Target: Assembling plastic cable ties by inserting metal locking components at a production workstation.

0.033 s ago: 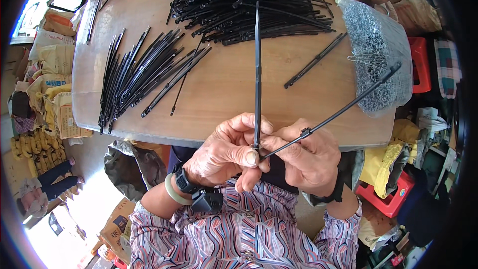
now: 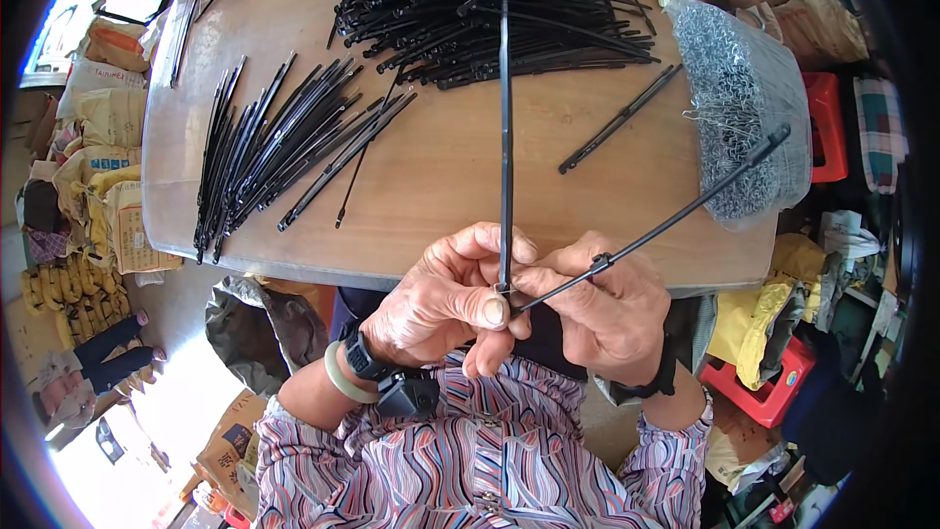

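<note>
The left hand (image 2: 441, 284) is pinching an upright black rod (image 2: 506, 137) by its lower end, thumb closed against fingers; the right hand (image 2: 617, 318), fingers curled nearly closed, is gripping a slanting black rod (image 2: 690, 205) near its lower end; both ends are coming close together at the near edge of the table (image 2: 450, 176); bracing the left thumb and guiding the right rod gently is probably serving alignment best; a clear plastic bag (image 2: 798, 165) is holding silvery wire pieces (image 2: 729, 69); a dark sack (image 2: 269, 333) is hiding its contents
</note>
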A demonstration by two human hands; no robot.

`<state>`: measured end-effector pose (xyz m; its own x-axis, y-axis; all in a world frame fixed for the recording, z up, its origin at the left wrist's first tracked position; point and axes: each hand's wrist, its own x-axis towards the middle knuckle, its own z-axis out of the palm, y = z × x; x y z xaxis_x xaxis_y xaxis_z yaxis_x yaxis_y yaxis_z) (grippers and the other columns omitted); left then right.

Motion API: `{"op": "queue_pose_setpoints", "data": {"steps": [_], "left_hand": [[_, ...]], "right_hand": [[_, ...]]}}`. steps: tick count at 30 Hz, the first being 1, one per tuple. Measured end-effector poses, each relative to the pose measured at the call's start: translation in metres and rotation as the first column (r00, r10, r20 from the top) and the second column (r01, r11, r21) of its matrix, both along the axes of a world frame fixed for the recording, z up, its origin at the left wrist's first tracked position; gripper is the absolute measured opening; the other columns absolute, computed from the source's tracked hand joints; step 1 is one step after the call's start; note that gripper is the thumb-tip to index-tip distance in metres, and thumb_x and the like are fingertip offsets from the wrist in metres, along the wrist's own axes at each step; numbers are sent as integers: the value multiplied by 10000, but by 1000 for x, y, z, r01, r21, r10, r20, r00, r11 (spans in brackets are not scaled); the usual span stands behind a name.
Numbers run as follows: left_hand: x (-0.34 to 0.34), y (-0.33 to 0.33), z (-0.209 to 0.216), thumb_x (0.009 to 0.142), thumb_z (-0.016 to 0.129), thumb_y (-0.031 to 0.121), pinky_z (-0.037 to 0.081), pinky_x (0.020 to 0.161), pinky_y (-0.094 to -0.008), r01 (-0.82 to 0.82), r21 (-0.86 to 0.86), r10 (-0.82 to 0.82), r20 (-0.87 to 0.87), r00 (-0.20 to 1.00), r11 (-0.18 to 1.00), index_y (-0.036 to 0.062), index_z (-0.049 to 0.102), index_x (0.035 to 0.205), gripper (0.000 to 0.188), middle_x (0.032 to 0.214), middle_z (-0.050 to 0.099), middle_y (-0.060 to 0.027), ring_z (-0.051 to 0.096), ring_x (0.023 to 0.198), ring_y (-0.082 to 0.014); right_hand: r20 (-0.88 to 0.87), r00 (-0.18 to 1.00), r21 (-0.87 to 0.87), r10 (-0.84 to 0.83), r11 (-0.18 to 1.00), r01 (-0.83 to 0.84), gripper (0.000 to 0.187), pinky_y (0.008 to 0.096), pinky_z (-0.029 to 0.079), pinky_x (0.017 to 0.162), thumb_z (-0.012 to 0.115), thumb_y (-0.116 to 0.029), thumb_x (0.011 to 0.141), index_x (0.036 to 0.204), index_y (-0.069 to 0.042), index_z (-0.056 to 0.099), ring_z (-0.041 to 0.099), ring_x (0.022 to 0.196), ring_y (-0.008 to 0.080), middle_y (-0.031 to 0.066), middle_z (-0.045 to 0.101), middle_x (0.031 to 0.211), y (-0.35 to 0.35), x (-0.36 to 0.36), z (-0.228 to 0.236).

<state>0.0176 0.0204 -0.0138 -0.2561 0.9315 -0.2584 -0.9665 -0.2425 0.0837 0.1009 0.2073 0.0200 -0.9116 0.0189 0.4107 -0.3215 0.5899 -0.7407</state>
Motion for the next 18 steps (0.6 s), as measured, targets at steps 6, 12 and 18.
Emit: {"op": "queue_pose_setpoints", "data": {"steps": [6, 12, 18], "left_hand": [[1, -1, -1, 859, 731, -8, 556, 426, -347, -18, -32, 16, -55, 998, 999, 62, 555, 1291, 472, 894, 711, -235, 702, 576, -316], [-2, 2, 3, 862, 729, -13, 550, 424, -329, -22, -35, 20, -37, 999, 999, 50, 558, 1282, 458, 887, 711, -227, 693, 562, -299], [-19, -15, 22, 837, 693, -89, 540, 465, -304, -91, -292, -98, -574, 813, 952, 31, 653, 1171, 357, 854, 712, -154, 679, 576, -224]], "right_hand": [[92, 995, -166, 32, 986, -16, 267, 304, 533, 602, 682, 113, 762, 978, -27, 757, 690, 721, 201, 85, 720, 862, 0, 0, -1], [98, 995, -176, 21, 984, -3, 254, 308, 538, 604, 689, 109, 764, 966, -30, 754, 691, 736, 202, 84, 694, 856, 0, 0, -7], [360, 917, -230, 172, 969, -91, 224, 306, 534, 653, 701, 86, 777, 969, -20, 747, 687, 756, 215, 96, 694, 862, 34, -14, 9]]}}
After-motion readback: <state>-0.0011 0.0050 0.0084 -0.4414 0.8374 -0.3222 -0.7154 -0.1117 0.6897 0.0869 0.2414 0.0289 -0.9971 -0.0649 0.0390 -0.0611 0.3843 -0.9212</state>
